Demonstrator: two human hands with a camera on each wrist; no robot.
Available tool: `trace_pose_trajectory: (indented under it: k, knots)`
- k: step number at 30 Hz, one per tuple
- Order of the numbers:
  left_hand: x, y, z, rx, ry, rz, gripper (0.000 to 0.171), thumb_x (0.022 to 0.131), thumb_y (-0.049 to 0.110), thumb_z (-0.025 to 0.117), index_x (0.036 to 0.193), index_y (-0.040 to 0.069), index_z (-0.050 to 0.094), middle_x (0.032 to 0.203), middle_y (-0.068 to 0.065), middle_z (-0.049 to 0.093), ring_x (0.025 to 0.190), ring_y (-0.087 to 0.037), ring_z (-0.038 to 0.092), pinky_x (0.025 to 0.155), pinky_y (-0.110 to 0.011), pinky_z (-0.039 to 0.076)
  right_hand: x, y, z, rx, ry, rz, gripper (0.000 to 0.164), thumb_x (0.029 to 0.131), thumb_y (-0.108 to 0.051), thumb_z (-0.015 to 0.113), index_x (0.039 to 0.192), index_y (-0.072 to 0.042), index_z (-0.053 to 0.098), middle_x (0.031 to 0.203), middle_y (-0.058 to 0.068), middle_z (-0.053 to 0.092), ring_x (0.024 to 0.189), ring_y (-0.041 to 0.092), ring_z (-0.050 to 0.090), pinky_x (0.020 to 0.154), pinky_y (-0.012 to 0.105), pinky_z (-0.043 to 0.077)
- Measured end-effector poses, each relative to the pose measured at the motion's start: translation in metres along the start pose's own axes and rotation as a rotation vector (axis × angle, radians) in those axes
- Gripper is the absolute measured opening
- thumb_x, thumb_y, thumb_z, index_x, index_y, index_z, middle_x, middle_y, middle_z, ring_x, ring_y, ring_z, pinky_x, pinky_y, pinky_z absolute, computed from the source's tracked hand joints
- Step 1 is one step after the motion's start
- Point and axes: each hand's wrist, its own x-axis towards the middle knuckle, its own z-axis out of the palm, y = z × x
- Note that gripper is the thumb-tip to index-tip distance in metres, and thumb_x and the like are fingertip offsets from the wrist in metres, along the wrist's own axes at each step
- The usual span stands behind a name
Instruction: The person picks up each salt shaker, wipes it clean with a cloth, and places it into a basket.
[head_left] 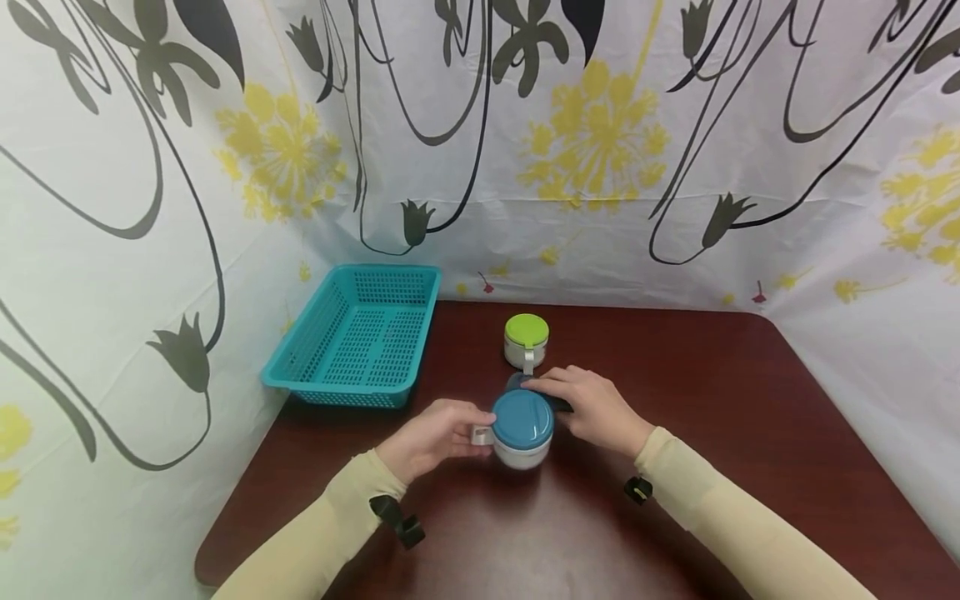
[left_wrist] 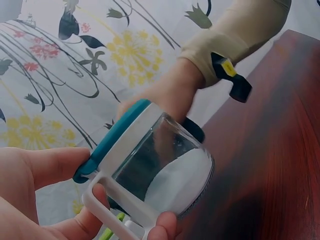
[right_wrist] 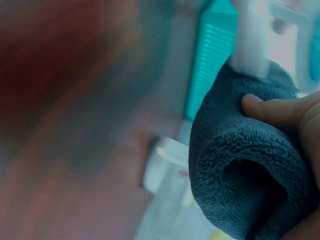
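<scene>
My left hand (head_left: 437, 437) holds a clear glass seasoning jar (head_left: 522, 423) by its white side handle, thumb up at the lid's tab. The jar has a blue lid, and white contents show through its glass (left_wrist: 181, 172) in the left wrist view, where it appears tilted. On the jar's far right side, my right hand (head_left: 592, 407) grips a dark grey terry cloth (right_wrist: 235, 125), folded into a thick roll, with the thumb pressing on top. In the right wrist view the cloth comes right up to the jar's blurred white part.
A second jar (head_left: 526, 337) with a lime-green lid stands just beyond my hands, handle towards me. The turquoise plastic basket (head_left: 351, 389) sits at the back left of the dark red table (head_left: 705, 400). Patterned white curtain (head_left: 465, 167) hangs behind and along both sides.
</scene>
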Motion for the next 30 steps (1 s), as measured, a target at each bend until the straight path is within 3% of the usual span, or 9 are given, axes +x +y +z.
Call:
trace_pose_trajectory:
  k: [5,18,25,30]
  knots:
    - [0.0,-0.002,0.0,-0.002,0.001,-0.005,0.027,0.088,0.026,0.076,0.101,0.002,0.073,0.106,-0.013,0.068,0.101,-0.035,0.066,0.099,-0.054,0.048,-0.005,0.003,0.01,0.01,-0.013,0.009,0.071,0.079,-0.011,0.083,0.139,-0.039,0.058,0.119,-0.019,0.062,0.099,0.007,0.056,0.071,0.031,0.053]
    - [0.002,-0.006,-0.001,-0.001,0.024,-0.018,0.033,0.088,0.028,0.077,0.108,0.002,0.071,0.108,-0.014,0.069,0.097,-0.033,0.068,0.092,-0.047,0.054,-0.002,0.002,0.006,0.044,-0.011,0.038,0.069,0.081,-0.01,0.08,0.139,-0.038,0.058,0.118,-0.02,0.06,0.101,0.003,0.054,0.074,0.031,0.053]
    - [0.004,-0.007,-0.002,-0.012,0.034,-0.022,0.033,0.086,0.027,0.079,0.106,0.002,0.072,0.109,-0.014,0.069,0.098,-0.032,0.067,0.093,-0.048,0.053,0.002,0.001,-0.004,0.099,0.011,0.027,0.071,0.08,-0.004,0.075,0.141,-0.036,0.057,0.121,-0.016,0.059,0.103,0.005,0.055,0.076,0.033,0.053]
    - [0.004,-0.008,-0.002,-0.009,0.035,-0.017,0.032,0.085,0.028,0.081,0.102,0.003,0.073,0.106,-0.014,0.068,0.099,-0.032,0.067,0.095,-0.049,0.052,0.005,-0.001,-0.014,0.146,0.003,0.03,0.072,0.084,-0.005,0.074,0.146,-0.033,0.051,0.125,-0.012,0.058,0.108,0.008,0.055,0.085,0.039,0.053]
